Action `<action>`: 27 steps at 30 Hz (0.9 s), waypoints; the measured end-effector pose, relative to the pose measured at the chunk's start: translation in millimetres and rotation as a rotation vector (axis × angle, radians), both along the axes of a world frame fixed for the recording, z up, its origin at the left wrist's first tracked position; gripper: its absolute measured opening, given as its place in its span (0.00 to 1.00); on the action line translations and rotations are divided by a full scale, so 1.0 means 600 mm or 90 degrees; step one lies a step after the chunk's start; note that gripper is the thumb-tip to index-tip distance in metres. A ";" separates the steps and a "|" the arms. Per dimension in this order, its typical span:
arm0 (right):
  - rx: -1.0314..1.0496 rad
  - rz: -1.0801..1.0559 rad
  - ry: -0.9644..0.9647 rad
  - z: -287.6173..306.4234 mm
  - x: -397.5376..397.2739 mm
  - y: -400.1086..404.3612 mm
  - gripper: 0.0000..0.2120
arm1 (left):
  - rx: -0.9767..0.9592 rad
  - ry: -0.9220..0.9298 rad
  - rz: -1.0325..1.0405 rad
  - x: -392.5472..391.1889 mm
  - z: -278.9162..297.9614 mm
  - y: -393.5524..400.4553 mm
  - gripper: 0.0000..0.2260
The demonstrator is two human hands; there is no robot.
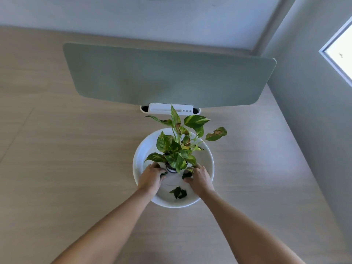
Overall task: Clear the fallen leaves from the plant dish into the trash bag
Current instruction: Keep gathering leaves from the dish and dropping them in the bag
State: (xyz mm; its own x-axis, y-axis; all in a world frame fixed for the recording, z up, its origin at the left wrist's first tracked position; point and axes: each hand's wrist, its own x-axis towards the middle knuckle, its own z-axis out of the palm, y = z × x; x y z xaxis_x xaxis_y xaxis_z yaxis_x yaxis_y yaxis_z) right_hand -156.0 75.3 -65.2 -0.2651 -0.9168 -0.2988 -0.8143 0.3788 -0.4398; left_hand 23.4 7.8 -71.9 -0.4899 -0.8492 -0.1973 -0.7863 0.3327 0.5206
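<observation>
Wooden desk (76,168), white dish (142,149), dark fallen leaves (178,192)

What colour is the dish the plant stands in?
White, plain with no pattern; the dish shows clearly in the head view, the only one given.

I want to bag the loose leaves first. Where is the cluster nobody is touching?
In the head view, the loose leaf cluster lies on the near part of the white dish, between the two wrists, nearer the right hand.
</observation>
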 end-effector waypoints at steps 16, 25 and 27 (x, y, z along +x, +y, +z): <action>-0.185 -0.517 -0.349 0.100 -0.055 0.081 0.04 | 0.168 0.178 0.136 0.020 0.066 0.038 0.04; -0.249 -0.651 -0.438 0.147 -0.195 0.341 0.03 | 0.201 0.167 -0.037 -0.169 0.126 0.243 0.01; -0.242 -0.672 -0.458 0.140 -0.231 0.428 0.03 | 0.231 0.181 -0.047 -0.220 0.127 0.303 0.08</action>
